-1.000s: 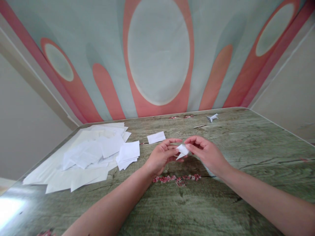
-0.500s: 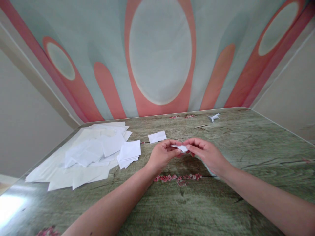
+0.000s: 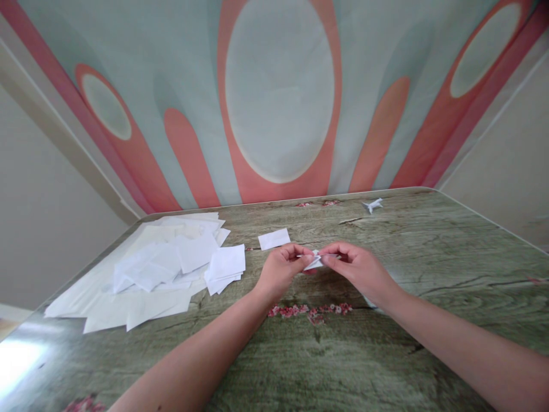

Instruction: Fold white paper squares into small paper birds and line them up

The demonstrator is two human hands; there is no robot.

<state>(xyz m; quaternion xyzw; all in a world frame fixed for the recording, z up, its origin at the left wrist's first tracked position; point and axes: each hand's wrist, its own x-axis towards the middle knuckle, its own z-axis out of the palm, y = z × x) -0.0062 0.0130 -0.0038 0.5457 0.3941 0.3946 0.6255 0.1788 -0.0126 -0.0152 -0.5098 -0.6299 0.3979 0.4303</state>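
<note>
Between my two hands is a small folded piece of white paper (image 3: 315,262), pinched from both sides above the table. My left hand (image 3: 283,266) grips its left part between thumb and fingers. On the other side, my right hand (image 3: 358,266) pinches the right part the same way. Fingertips cover much of the paper, so its full shape is hidden. Just beyond my left hand lies a flat white paper rectangle (image 3: 274,238). Farther off at the right rests a small folded paper figure (image 3: 373,205) with pointed limbs.
A wide spread of white paper sheets (image 3: 146,269) covers the table's left side. Beside it sits a small stack of paper squares (image 3: 225,266). The wood-patterned table (image 3: 429,326) meets a patterned pink and grey-green wall (image 3: 278,86) at the back.
The paper between my fingers has changed shape, with a raised middle and flaps now showing. My fingers have shifted slightly on it; the other papers stay put.
</note>
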